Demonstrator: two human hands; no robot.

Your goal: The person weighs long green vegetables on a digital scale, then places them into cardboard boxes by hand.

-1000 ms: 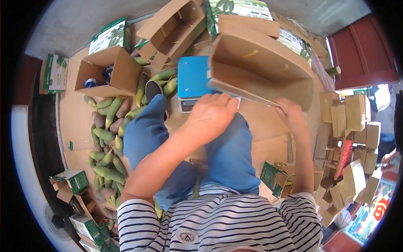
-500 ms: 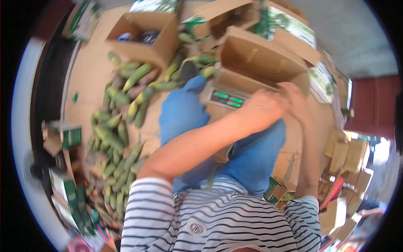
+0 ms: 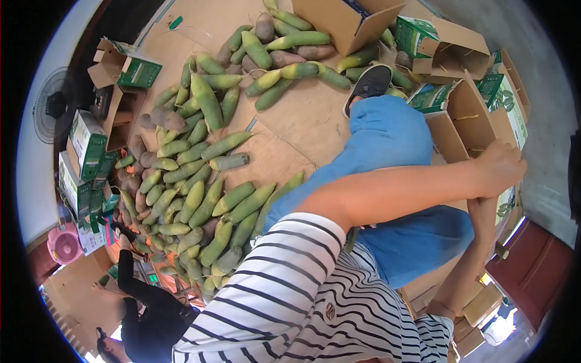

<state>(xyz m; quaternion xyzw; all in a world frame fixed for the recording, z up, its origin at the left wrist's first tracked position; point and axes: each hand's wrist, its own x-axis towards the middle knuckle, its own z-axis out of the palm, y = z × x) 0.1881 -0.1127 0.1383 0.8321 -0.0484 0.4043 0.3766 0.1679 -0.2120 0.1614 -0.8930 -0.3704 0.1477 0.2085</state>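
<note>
My left hand (image 3: 503, 167) is closed in a fist in front of an open cardboard box (image 3: 469, 115) with green printing on its flap. Anything inside its fingers is hidden. My left forearm crosses over my right hand (image 3: 482, 209), which meets the left one from below; its fingers are out of sight behind the left wrist. The box stands beside my bent knee, and its near flap reaches close to both hands. Green radishes (image 3: 206, 100) lie in a wide heap on the floor to my left.
More green-printed boxes (image 3: 445, 48) stand at the upper right, near a brown carton (image 3: 345, 24). My shoe (image 3: 370, 85) rests among radishes. Reddish-brown roots (image 3: 169, 118) mix into the heap. Boxes (image 3: 91, 142), a fan (image 3: 54, 109) and a person in black (image 3: 154, 320) are at the left.
My view has turned left, bringing the radish heap and the person in black into sight. The box and both hands now appear further right. The scale's green display beside the box is no longer visible.
</note>
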